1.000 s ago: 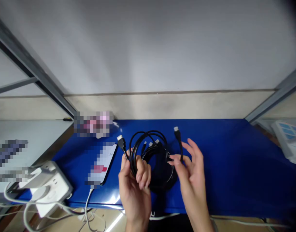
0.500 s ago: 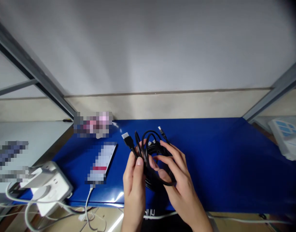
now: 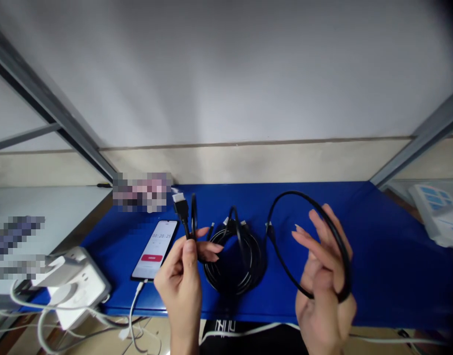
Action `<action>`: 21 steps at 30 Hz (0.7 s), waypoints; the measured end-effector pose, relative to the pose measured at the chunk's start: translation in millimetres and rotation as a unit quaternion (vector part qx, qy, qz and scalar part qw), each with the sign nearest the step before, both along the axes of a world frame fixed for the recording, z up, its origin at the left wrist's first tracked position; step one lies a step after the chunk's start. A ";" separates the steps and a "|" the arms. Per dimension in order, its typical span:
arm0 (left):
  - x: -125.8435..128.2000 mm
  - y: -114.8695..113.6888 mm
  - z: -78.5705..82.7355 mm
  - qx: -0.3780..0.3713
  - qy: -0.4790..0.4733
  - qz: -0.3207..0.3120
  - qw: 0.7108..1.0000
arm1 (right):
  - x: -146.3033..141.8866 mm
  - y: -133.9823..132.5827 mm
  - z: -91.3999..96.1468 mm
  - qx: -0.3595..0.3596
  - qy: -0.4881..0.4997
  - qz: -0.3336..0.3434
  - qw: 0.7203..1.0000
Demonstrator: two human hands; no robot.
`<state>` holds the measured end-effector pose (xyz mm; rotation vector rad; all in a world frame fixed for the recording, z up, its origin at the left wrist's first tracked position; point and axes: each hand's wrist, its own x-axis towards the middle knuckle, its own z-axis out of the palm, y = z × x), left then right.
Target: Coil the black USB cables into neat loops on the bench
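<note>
My left hand (image 3: 184,268) pinches a black cable just below its plug (image 3: 181,203), holding the plug upright above the blue table (image 3: 377,246). My right hand (image 3: 324,276) has its fingers spread, and a large loop of black cable (image 3: 303,197) hangs around it. Between my hands a coil of black cables (image 3: 233,264) lies on the table, with several small plugs sticking up at its far side.
A phone (image 3: 155,248) with a lit timer screen lies left of the coil, a white lead running from it over the front edge. A white power strip (image 3: 76,276) with white leads sits at the left. A white-and-blue box (image 3: 438,212) lies at the far right.
My hands have moved apart: the left carried the plug end leftward, the right pulled a loop of cable out to the right. The coil has dropped onto the table between them.
</note>
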<state>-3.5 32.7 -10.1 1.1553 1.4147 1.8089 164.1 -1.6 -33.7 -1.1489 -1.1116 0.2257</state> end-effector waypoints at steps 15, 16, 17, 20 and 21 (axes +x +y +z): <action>0.1 2.7 -11.7 0.065 0.089 0.071 0.991 | 9.8 -4.0 0.8 -0.014 0.060 -0.027 0.998; -2.0 1.9 -9.8 0.078 0.079 0.087 0.990 | 12.6 -5.3 3.6 -0.021 0.068 -0.032 0.997; -4.3 1.2 -8.0 0.085 0.060 0.096 0.990 | 15.5 -6.2 6.4 -0.019 0.075 -0.036 0.996; -12.3 -1.2 -3.3 0.111 -0.009 0.075 0.991 | 24.7 -4.9 12.9 0.063 0.095 -0.064 0.991; -14.9 -2.1 -1.7 0.119 -0.019 0.055 0.991 | 27.9 -3.2 14.3 0.087 0.093 -0.070 0.989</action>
